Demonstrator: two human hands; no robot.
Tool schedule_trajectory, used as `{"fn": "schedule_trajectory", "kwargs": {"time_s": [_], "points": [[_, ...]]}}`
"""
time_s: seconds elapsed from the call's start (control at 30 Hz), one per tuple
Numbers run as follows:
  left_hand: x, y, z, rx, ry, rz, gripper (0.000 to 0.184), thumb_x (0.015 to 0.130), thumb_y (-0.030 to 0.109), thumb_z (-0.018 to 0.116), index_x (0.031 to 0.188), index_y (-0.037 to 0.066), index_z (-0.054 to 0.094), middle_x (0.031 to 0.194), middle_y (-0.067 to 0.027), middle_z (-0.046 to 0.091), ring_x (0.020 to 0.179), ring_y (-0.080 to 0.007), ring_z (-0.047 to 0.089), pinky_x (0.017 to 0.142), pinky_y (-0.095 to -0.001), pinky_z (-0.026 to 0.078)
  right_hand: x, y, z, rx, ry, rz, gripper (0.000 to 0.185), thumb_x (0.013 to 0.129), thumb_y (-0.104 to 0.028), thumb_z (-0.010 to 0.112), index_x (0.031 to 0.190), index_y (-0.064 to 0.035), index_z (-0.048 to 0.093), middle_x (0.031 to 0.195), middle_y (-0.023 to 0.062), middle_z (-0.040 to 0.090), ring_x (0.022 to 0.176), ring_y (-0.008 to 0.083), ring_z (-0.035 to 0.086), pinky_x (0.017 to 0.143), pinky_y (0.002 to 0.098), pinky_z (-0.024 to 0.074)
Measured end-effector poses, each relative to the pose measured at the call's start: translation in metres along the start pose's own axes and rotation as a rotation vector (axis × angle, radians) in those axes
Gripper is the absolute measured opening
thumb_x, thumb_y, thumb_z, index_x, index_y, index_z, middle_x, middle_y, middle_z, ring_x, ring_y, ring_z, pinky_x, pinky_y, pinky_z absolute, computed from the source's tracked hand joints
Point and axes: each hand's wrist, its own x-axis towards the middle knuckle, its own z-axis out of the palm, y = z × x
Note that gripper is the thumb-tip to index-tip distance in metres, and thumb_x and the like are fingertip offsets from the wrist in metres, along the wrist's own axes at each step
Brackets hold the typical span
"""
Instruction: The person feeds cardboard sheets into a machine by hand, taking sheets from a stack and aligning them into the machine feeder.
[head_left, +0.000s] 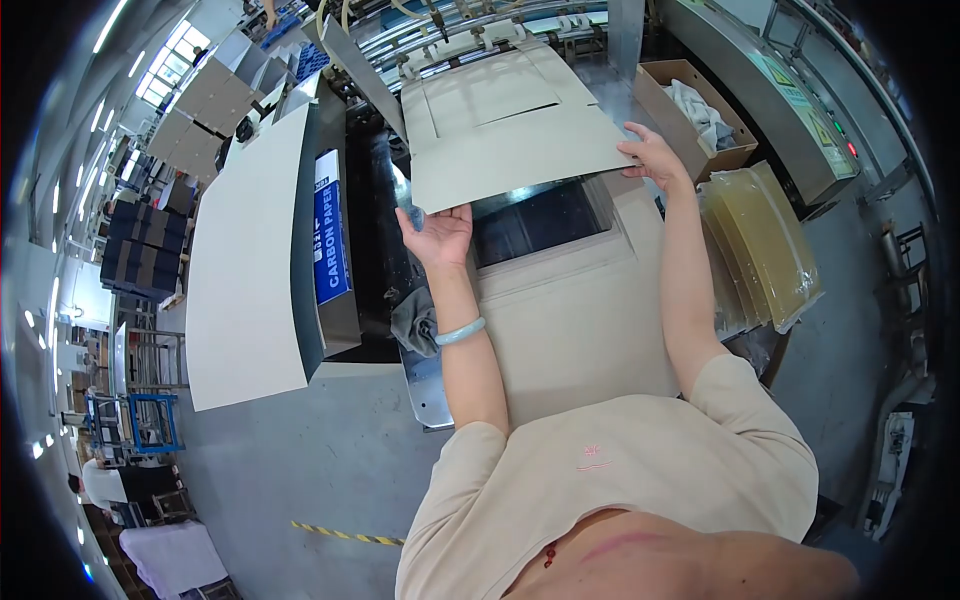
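Observation:
A grey-beige cardboard sheet (510, 150) with cut lines and a rectangular panel slants in front of the machine rollers. My left hand (440, 237), palm up with a pale bangle at the wrist, holds its near left edge from below; some of its fingers are hidden under the sheet. At the near right corner, my right hand (652, 158) grips the same sheet. Beneath and nearer to me lies a stack of cardboard (580, 335) with a rectangular opening, its dark inside showing. A grey cloth (414, 322) lies beside my left forearm.
Machine rollers (480, 55) run along the far side. Left are a large pale board (250, 270) and a blue carbon paper box (330, 230). Right are an open carton (695, 110) with white cloth and plastic-wrapped yellowish sheets (762, 245). Another person (105, 485) is far left.

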Motion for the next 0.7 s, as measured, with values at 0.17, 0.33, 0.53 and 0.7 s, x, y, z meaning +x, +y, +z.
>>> {"fn": "schedule_trajectory", "kwargs": {"time_s": [0.17, 0.33, 0.53, 0.7], "points": [[0.0, -0.001, 0.0, -0.043, 0.035, 0.0, 0.059, 0.092, 0.049, 0.042, 0.121, -0.002, 0.047, 0.117, -0.0214, 0.054, 0.108, -0.0317, 0.055, 0.095, -0.0458, 0.044, 0.008, 0.006, 0.002, 0.022, 0.028, 0.004, 0.061, 0.08, -0.01, 0.065, 0.135, -0.0023, 0.039, 0.1, 0.0159, 0.06, 0.077, 0.019, 0.06, 0.06, 0.0272, 0.0538], [0.001, -0.001, -0.001, -0.067, 0.026, -0.029, 0.06, 0.091, 0.049, 0.044, 0.121, -0.003, 0.046, 0.121, -0.0228, 0.05, 0.112, -0.0327, 0.051, 0.098, -0.0465, 0.043, 0.012, 0.007, 0.012, 0.054, 0.132, -0.025, 0.056, 0.081, -0.009, 0.064, 0.132, -0.0017, 0.042, 0.092, 0.0141, 0.063, 0.066, 0.017, 0.063, 0.053, 0.0231, 0.0516], [0.001, -0.002, 0.0, -0.036, 0.042, -0.014, 0.062, 0.09, 0.049, 0.048, 0.123, -0.003, 0.044, 0.122, -0.023, 0.044, 0.11, -0.0331, 0.05, 0.097, -0.0447, 0.044, 0.011, 0.004, 0.024, -0.013, 0.212, -0.021, 0.052, 0.083, -0.009, 0.063, 0.13, -0.0013, 0.043, 0.088, 0.0128, 0.064, 0.062, 0.0137, 0.064, 0.045, 0.0182, 0.0464], [0.004, -0.001, -0.005, -0.032, 0.006, -0.006, 0.064, 0.09, 0.048, 0.049, 0.128, -0.004, 0.04, 0.126, -0.0249, 0.041, 0.115, -0.0353, 0.047, 0.098, -0.0437, 0.044, 0.013, 0.002, 0.028, -0.047, 0.214, -0.034, 0.05, 0.084, -0.01, 0.063, 0.13, -0.0016, 0.044, 0.084, 0.0105, 0.065, 0.061, 0.0107, 0.064, 0.042, 0.0161, 0.0428]]}}
